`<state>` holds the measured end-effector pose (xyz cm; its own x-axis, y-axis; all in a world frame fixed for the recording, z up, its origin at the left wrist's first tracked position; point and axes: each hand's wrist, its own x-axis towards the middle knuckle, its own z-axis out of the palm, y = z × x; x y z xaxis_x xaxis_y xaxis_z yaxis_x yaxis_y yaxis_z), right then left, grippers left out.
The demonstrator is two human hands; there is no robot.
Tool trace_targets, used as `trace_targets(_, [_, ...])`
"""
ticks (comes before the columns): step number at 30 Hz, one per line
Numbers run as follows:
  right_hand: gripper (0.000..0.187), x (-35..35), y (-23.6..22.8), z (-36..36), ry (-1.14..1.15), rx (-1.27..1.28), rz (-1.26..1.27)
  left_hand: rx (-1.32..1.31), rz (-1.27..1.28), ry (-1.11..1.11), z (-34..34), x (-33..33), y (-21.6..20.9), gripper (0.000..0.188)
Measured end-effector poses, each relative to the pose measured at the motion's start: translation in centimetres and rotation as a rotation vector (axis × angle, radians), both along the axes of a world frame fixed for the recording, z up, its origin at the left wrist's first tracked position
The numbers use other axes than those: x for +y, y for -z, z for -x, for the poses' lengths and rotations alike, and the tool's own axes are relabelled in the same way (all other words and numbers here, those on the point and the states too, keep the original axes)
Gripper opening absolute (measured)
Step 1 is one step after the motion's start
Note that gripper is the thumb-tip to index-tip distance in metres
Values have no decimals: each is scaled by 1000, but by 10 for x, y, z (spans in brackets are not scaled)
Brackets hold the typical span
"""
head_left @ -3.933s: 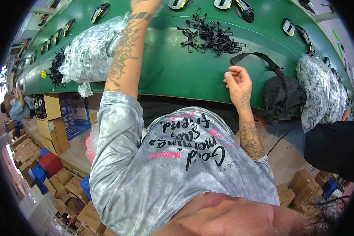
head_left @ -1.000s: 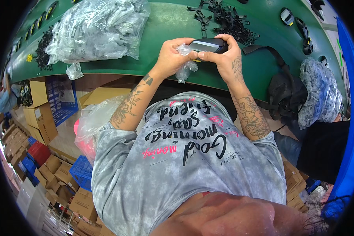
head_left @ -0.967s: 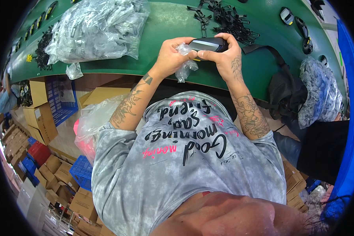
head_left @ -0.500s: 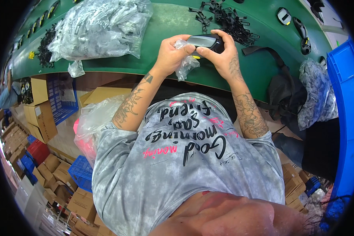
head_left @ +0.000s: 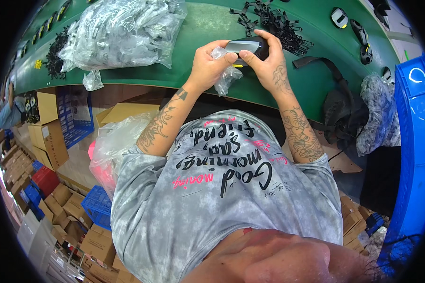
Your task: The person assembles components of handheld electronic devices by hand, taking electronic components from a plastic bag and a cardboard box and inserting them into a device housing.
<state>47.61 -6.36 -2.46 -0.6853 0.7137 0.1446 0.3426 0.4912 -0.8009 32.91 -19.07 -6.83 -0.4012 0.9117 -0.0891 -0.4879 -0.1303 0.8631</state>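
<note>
Over the front part of the green table (head_left: 193, 28), both hands grip a black rounded device with a shiny grey face (head_left: 244, 45) and a small yellow tab at its near side. My right hand (head_left: 267, 59) wraps its right end, thumb lying on the near edge of the face. With its fingers closed, my left hand (head_left: 211, 63) pinches the left end together with a crumpled clear plastic bag (head_left: 227, 81), which hangs below the device. The device's exact kind I cannot make out. Its underside and the fingertips behind it are hidden.
A big clear sack of plastic bags (head_left: 123, 37) lies left on the table. Black clip-like parts (head_left: 288, 33) are heaped beyond my right hand. Similar black-and-yellow devices (head_left: 339, 18) lie far right, near a black strapped bag (head_left: 340, 111) and a blue crate (head_left: 418, 104).
My right thumb has shifted along the device's near edge onto its face, and the device is turned slightly. The plastic bag stays pinched in my left hand.
</note>
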Motion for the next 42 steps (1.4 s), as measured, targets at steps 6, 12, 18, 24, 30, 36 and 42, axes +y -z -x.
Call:
trace_targets(6, [77,10,-1,-23,-150,312,671,-163,-16,65,8,1,2,44])
trace_targets(12, [60,12,1,-21,-8,396,878,-60,6,69,4,1,5,47])
trace_targets(18, [26,14,4,-24,54,383,1004,211,46,114,-3,2,-20,67])
trace_targets(24, [27,8,-11,-41,21,427,1166,1217,-20,-9,-4,5,-74,80])
trace_targets(30, [45,30,-12,-53,195,390,643,1391,341,-277,83,88,-100,71])
trace_targets(36, [32,17,7,-68,138,283,616,1403,772,-335,233,178,-57,57])
trace_targets(42, [29,2,25,-81,264,276,568,1743,716,-282,167,220,-92,46])
